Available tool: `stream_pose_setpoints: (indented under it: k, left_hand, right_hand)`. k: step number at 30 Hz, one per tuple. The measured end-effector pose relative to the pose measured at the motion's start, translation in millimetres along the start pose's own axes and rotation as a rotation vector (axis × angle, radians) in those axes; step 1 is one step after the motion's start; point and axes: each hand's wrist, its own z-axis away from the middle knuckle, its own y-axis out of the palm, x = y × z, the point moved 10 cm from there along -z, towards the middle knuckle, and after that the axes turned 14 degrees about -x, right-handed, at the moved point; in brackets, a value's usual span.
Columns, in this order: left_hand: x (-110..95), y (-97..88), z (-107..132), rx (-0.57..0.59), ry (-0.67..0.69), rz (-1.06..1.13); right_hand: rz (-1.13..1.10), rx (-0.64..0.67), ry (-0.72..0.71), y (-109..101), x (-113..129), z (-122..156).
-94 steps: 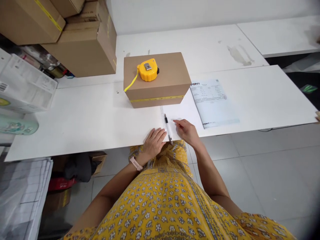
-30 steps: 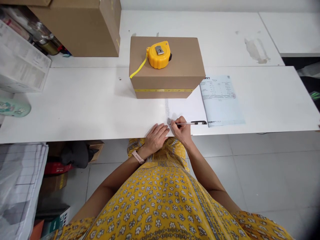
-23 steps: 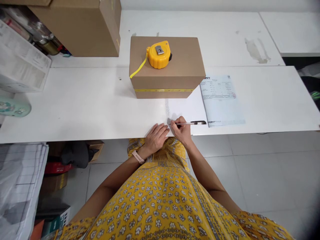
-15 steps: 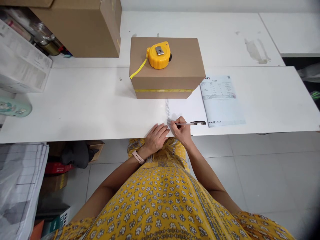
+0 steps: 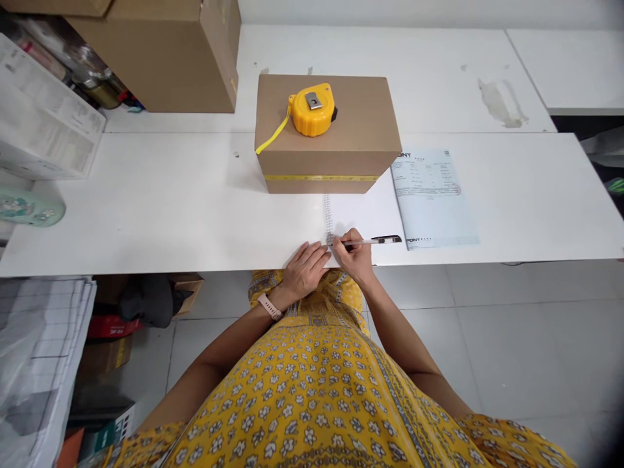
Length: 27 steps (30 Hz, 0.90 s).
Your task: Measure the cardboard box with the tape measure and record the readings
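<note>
My right hand (image 5: 355, 257) is closed around a black-capped pen (image 5: 385, 240), its tip over the spiral-bound notebook (image 5: 370, 211) near the binding. Flat at the table's front edge lies my left hand (image 5: 306, 268), fingers stretched out next to the notebook's lower left corner. Behind both hands stands a brown cardboard box (image 5: 331, 162), which covers the far part of the notebook. On top of the box rests a yellow tape measure (image 5: 312, 112) with its yellow strap hanging toward the front left. What the pen has written is too small to make out.
A light blue printed paper (image 5: 433, 201) lies right of the notebook on the white table (image 5: 170, 214). Larger cardboard boxes (image 5: 166, 65), a white carton (image 5: 43, 123) and a mint-green bottle (image 5: 34, 207) stand at the left. Below left, stacked sheets (image 5: 49, 351) sit beside the table.
The view has shifted very slightly, moving the table items a few pixels. Both hands and the pen stay nearly in the same place.
</note>
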Motion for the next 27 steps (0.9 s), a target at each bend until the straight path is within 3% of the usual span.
stream_pose_setpoints:
  k: [10, 20, 27]
  left_hand:
    - [-3.9, -6.4, -2.3, -0.056, 0.036, -0.014]
    - [-0.3, -1.4, -1.0, -0.004, 0.0, 0.0]
    - [-2.3, -4.4, -1.9, -0.036, 0.025, -0.021]
  right_hand:
    - [-0.001, -0.033, -0.004, -4.1, 4.8, -0.6]
    - [0.039, -0.05, -0.043, -4.6, 8.3, -1.2]
    - [0.008, -0.025, -0.016, -3.2, 5.1, -1.3]
